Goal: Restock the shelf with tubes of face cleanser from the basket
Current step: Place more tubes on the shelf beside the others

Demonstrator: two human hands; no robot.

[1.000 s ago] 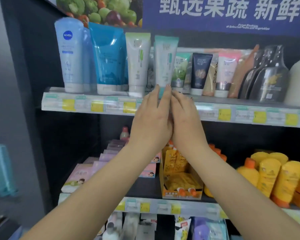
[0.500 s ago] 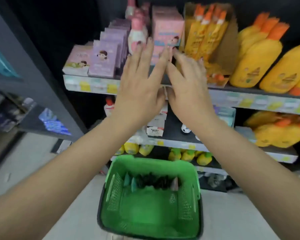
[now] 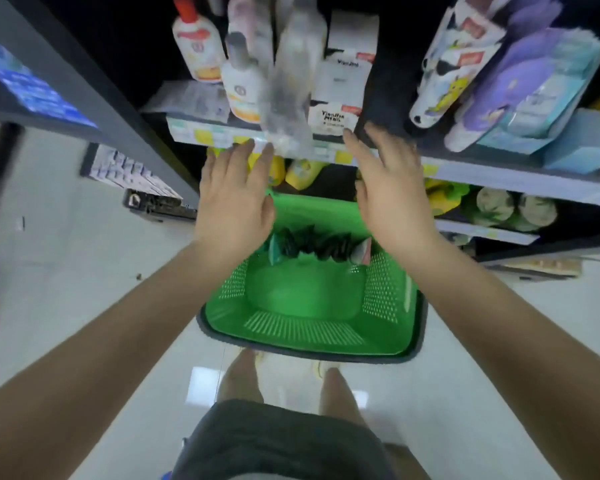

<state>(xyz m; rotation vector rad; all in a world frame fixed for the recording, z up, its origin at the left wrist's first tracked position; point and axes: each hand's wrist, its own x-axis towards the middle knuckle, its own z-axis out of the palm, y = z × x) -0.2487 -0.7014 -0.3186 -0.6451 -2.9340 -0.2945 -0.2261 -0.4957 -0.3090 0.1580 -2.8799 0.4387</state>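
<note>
A green plastic basket (image 3: 312,327) stands on the floor in front of my feet. Several tubes of face cleanser (image 3: 312,245), dark ones with a teal one at the left and a pale one at the right, lean against its far wall. My left hand (image 3: 234,199) hovers above the basket's far left corner with straight fingers and holds nothing. My right hand (image 3: 388,188) hovers above the far right corner, fingers spread, also empty. The two hands are apart. The shelf with the cleanser tubes is out of view above.
A low shelf (image 3: 499,168) holds white bottles (image 3: 241,88), a white box (image 3: 340,95) and purple packs (image 3: 520,84). Yellow bottles (image 3: 302,169) sit on the shelf below. A dark upright panel (image 3: 94,84) stands at the left. White floor tiles surround the basket.
My view has swung down from the top shelf to the basket on the floor. Both hands left the teal tube on the shelf, came down and moved apart.
</note>
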